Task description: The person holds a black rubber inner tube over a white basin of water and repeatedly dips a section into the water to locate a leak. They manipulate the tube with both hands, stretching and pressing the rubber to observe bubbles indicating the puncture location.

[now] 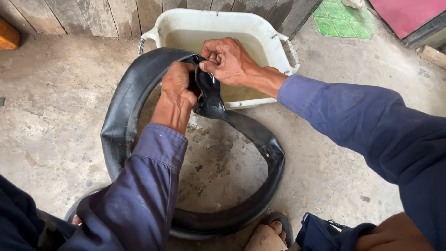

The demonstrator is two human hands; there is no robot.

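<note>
A black rubber inner tube (121, 121) loops from the wet concrete floor up to my hands, with a small brass valve spot on its right side. My left hand (179, 86) is closed around a pinched, wet fold of the tube. My right hand (228, 60) grips the same fold just beside it, fingers curled tight. Both hands hold the fold over the front edge of a white plastic tub (278, 44) filled with murky water. Blue sleeves cover both my arms.
A wooden plank wall stands behind the tub. Green patterned tiles (337, 18) and a red surface (409, 11) lie at the top right. My sandalled foot (267, 234) rests by the tube's lower edge. A wooden block (7, 35) sits at the far left.
</note>
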